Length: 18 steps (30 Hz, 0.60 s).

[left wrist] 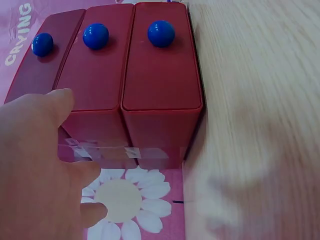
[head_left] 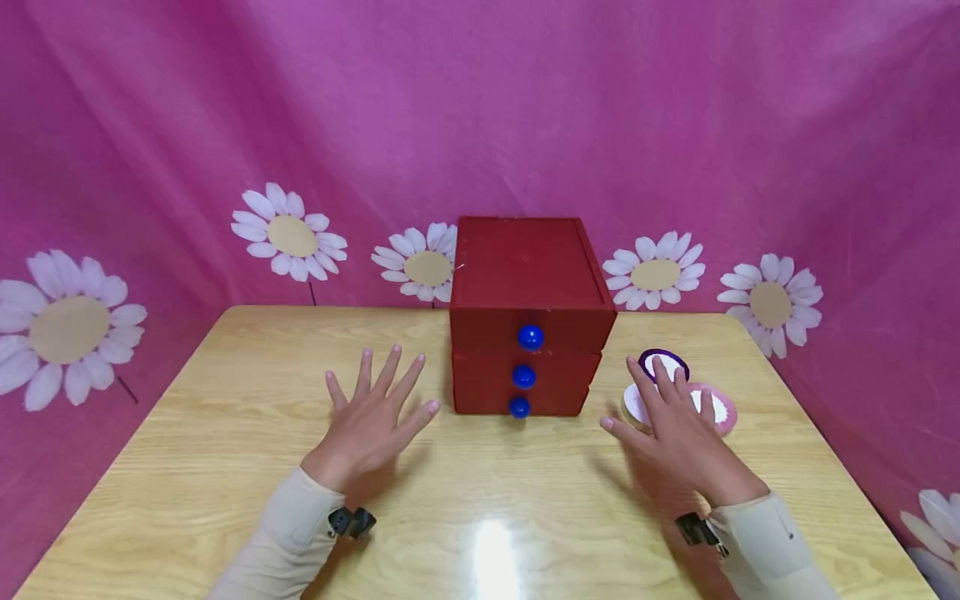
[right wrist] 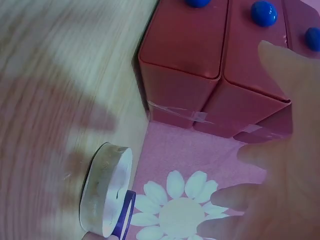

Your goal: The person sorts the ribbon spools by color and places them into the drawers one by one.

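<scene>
Red drawers (head_left: 487, 367) on table (head_left: 187, 467), flowered backdrop (head_left: 525, 125)

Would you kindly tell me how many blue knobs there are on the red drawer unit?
3. The top knob, the middle knob and the bottom knob sit one above another on the front of the red drawer unit; any on its back would be hidden.

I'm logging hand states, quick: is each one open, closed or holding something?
Left hand: open, spread wide, holding nothing, near the glossy red three-drawer box.
Right hand: open, spread wide, holding nothing, near the round pink-rimmed white piece.
</scene>
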Each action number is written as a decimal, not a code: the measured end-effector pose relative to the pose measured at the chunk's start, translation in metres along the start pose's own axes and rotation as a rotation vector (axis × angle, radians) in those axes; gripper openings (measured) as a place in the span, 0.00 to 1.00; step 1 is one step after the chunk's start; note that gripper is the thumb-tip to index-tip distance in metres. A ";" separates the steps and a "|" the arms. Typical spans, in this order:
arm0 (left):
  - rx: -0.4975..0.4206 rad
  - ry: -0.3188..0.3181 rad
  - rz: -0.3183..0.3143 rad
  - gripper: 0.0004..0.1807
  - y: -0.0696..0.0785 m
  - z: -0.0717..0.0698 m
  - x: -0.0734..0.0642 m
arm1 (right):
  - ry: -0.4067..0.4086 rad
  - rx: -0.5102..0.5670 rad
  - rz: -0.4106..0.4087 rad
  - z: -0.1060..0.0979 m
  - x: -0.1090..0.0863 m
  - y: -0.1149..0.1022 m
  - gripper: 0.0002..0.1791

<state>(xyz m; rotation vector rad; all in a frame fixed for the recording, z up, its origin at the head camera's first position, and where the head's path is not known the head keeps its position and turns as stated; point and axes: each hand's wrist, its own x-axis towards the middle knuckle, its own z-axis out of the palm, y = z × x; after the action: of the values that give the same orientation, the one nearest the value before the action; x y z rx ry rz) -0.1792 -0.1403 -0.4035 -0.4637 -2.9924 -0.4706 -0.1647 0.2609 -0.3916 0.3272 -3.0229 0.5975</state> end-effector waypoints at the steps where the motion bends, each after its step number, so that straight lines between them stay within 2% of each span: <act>1: -0.002 -0.002 0.007 0.42 0.001 -0.001 0.000 | 0.005 0.002 -0.002 0.000 -0.002 0.000 0.52; 6: 0.008 -0.003 0.040 0.42 0.002 -0.006 0.002 | 0.034 0.015 -0.022 -0.004 -0.008 -0.003 0.52; 14: -0.001 0.015 0.092 0.40 0.000 -0.025 0.010 | 0.108 0.053 -0.127 -0.017 -0.012 -0.016 0.51; 18: -0.025 0.055 0.136 0.40 -0.001 -0.037 0.015 | 0.220 0.054 -0.219 -0.024 -0.013 -0.025 0.44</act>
<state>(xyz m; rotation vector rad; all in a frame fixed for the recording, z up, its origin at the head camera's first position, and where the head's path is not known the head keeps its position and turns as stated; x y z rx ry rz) -0.1924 -0.1487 -0.3666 -0.6406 -2.8813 -0.5002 -0.1469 0.2501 -0.3614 0.5473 -2.7183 0.6508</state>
